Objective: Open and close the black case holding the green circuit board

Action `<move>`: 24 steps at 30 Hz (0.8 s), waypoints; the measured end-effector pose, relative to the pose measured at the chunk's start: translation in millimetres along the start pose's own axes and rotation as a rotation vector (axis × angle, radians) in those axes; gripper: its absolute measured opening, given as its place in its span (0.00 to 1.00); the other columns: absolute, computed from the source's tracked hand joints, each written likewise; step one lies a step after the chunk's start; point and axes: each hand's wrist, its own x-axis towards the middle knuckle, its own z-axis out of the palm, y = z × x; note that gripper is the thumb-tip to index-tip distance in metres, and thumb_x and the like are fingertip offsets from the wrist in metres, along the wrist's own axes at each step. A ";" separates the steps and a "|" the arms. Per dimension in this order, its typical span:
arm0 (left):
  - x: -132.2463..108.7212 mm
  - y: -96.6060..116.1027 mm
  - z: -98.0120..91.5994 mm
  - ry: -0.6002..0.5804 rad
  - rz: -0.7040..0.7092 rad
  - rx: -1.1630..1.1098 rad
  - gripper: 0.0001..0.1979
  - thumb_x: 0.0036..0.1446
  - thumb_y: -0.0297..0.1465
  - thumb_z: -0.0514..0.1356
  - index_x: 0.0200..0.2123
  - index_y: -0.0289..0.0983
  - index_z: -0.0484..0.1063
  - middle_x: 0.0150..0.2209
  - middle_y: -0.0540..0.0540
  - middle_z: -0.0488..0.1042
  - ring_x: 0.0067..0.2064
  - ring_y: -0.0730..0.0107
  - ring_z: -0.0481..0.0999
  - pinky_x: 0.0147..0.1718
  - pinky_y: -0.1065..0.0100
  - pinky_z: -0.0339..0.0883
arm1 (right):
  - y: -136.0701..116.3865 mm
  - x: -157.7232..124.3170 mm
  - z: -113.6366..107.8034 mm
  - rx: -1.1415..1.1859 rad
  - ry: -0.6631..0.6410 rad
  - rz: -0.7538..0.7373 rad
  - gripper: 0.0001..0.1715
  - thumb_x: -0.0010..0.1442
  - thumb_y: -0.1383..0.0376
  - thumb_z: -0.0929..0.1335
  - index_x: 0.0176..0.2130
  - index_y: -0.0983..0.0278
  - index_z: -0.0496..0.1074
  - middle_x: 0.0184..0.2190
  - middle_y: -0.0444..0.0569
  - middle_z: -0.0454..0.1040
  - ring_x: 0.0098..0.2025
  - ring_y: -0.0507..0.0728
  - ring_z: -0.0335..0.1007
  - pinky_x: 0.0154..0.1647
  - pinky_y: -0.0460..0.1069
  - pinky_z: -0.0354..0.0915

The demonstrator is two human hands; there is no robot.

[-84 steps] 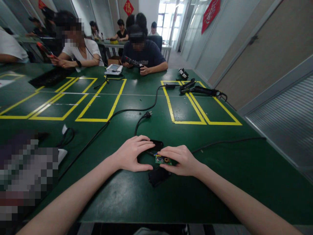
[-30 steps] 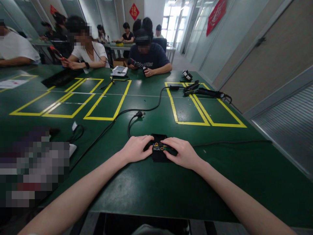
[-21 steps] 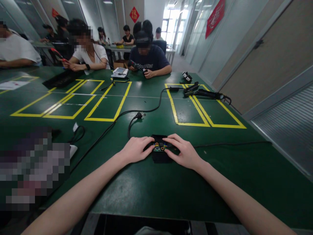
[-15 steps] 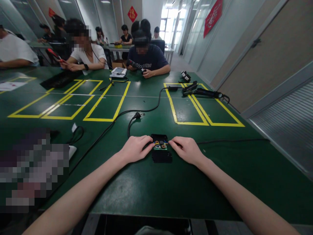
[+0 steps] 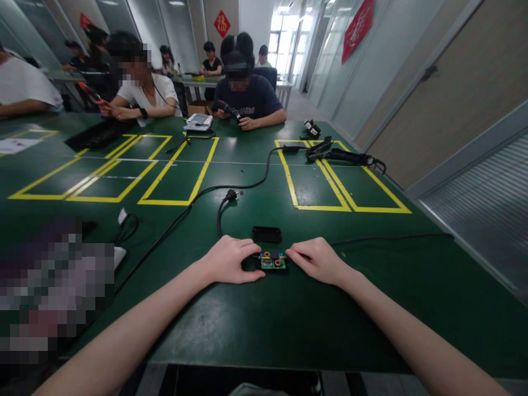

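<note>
A small green circuit board point(image 5: 274, 264) with copper-wound coils lies over a black case half point(image 5: 284, 271), most of which it covers. My left hand point(image 5: 229, 260) is at the board's left end, its index finger by the cable end and its thumb at the near edge of the case half. My right hand point(image 5: 319, 261) pinches at the board's right end, where blue wires show; the fingertips partly hide what they grip. Just beyond the board lies the other black case half point(image 5: 267, 235), hollow side up. A black cable point(image 5: 391, 238) runs off to the right from behind my right hand.
A black plug point(image 5: 231, 195) on a short cord lies beyond my left hand. A long black cord point(image 5: 202, 193) crosses the green table point(image 5: 264, 330). Black tools point(image 5: 342, 155) lie at the far right. Co-workers sit across the table, one holding a dark tool point(image 5: 225, 107).
Both hands have brought the circuit board toward me, off the far case half and onto the near one. My left thumb and index finger have spread wider.
</note>
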 end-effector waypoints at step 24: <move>-0.6 -6.5 -9.2 0.091 0.068 0.052 0.09 0.68 0.30 0.53 0.40 0.37 0.73 0.33 0.45 0.77 0.35 0.67 0.76 0.35 0.68 0.69 | -8.9 4.2 13.5 0.012 0.224 0.067 0.14 0.72 0.63 0.64 0.35 0.63 0.75 0.29 0.48 0.81 0.27 0.54 0.77 0.28 0.46 0.65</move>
